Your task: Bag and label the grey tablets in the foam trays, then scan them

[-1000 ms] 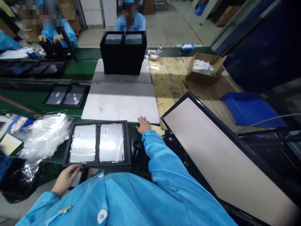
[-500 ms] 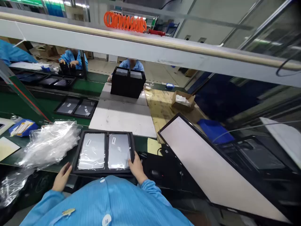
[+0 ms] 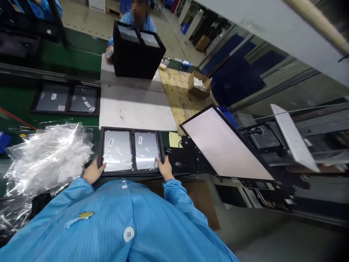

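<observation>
Green conveyor bench (image 3: 71, 56) up front — left hand (image 3: 93, 172) & right hand (image 3: 164, 168) both gripping the black tray (image 3: 131, 151) at its near corners, tray overhanging the edge — could tip, spilling bagged panels (image 3: 117, 150).

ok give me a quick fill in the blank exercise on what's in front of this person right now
1. The black tray holds ____ silver panels side by side.
2. Both the left hand and the right hand grip the tray's ____ edge.
3. The heap of clear plastic bags lies to the ____ of the tray.

Missing words: two; near; left
</observation>
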Action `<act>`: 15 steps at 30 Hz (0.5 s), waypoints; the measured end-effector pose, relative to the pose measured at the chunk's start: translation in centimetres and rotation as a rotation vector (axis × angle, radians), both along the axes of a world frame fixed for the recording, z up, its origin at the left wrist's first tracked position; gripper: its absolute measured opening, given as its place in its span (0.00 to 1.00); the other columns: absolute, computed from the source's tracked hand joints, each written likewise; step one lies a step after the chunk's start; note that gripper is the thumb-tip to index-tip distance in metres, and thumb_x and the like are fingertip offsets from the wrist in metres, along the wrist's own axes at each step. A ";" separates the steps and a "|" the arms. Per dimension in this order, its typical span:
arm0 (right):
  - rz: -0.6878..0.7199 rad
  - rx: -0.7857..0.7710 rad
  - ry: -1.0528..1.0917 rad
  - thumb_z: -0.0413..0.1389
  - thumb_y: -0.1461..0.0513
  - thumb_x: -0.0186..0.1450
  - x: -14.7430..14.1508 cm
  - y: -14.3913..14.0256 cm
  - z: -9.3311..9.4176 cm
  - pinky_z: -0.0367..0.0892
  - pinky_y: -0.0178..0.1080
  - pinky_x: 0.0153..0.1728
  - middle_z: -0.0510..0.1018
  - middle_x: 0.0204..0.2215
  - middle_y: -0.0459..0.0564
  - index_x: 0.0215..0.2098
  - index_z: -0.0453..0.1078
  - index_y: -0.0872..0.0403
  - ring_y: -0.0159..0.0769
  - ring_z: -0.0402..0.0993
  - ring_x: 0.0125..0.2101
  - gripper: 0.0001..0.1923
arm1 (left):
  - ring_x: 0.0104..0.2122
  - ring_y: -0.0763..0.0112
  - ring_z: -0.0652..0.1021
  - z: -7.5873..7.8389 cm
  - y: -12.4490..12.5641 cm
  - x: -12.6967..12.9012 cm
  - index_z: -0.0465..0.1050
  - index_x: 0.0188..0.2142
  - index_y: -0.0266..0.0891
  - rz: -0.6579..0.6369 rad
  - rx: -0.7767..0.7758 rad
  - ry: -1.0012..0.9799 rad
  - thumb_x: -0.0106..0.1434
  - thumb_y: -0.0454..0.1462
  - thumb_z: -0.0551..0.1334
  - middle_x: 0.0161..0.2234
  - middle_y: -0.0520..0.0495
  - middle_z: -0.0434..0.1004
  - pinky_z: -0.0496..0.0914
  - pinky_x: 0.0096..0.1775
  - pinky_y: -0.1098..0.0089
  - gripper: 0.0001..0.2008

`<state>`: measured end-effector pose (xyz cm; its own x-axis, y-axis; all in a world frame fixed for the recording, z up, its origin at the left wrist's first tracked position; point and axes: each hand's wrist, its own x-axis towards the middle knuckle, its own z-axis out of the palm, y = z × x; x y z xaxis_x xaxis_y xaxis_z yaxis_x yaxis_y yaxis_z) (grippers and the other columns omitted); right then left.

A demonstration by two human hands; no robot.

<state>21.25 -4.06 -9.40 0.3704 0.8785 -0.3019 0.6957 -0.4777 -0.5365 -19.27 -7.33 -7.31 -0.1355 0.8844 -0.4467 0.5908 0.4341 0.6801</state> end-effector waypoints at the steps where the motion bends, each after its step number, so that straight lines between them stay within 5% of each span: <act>1: -0.013 0.014 -0.017 0.55 0.51 0.70 -0.2 -0.1 -0.1 0.70 0.48 0.59 0.81 0.54 0.61 0.65 0.66 0.57 0.52 0.78 0.56 0.29 | 0.69 0.40 0.65 1.1 0.3 0.2 0.58 0.69 0.21 -0.047 0.055 0.067 0.62 0.45 0.61 0.68 0.22 0.61 0.60 0.69 0.48 0.42; 3: -0.039 0.026 -0.056 0.56 0.52 0.70 -0.6 -0.1 -0.1 0.70 0.48 0.59 0.81 0.54 0.62 0.65 0.66 0.57 0.52 0.79 0.56 0.29 | 0.71 0.39 0.61 5.0 0.9 1.0 0.59 0.69 0.20 -0.164 0.227 0.100 0.63 0.45 0.62 0.70 0.22 0.56 0.57 0.71 0.47 0.41; 5: -0.064 0.017 -0.087 0.57 0.52 0.70 -0.8 0.1 -0.2 0.70 0.49 0.59 0.81 0.54 0.61 0.64 0.67 0.56 0.52 0.79 0.55 0.28 | 0.67 0.45 0.68 10.7 1.6 2.2 0.65 0.68 0.30 -0.358 0.308 -0.066 0.68 0.49 0.59 0.68 0.32 0.65 0.62 0.69 0.49 0.35; 9: -0.082 -0.002 -0.098 0.58 0.51 0.70 -0.8 0.5 -0.1 0.70 0.48 0.60 0.82 0.53 0.58 0.65 0.66 0.54 0.50 0.79 0.55 0.28 | 0.53 0.50 0.81 21.5 2.1 4.2 0.71 0.66 0.48 -0.967 0.039 -0.578 0.69 0.55 0.57 0.57 0.45 0.79 0.77 0.56 0.55 0.31; 11: -0.073 -0.009 -0.099 0.58 0.51 0.70 -0.7 0.7 0.0 0.70 0.48 0.59 0.81 0.54 0.59 0.65 0.66 0.54 0.51 0.79 0.55 0.28 | 0.53 0.48 0.81 23.3 0.7 4.3 0.77 0.61 0.53 -1.095 0.039 -0.639 0.66 0.57 0.61 0.53 0.47 0.81 0.79 0.52 0.55 0.28; 15: -0.040 -0.028 -0.094 0.59 0.51 0.71 -0.4 1.2 0.4 0.70 0.47 0.59 0.79 0.56 0.59 0.63 0.66 0.53 0.51 0.78 0.55 0.27 | 0.56 0.45 0.79 21.4 -3.0 4.4 0.83 0.51 0.58 -1.091 0.224 -0.604 0.60 0.57 0.66 0.47 0.48 0.83 0.82 0.46 0.58 0.22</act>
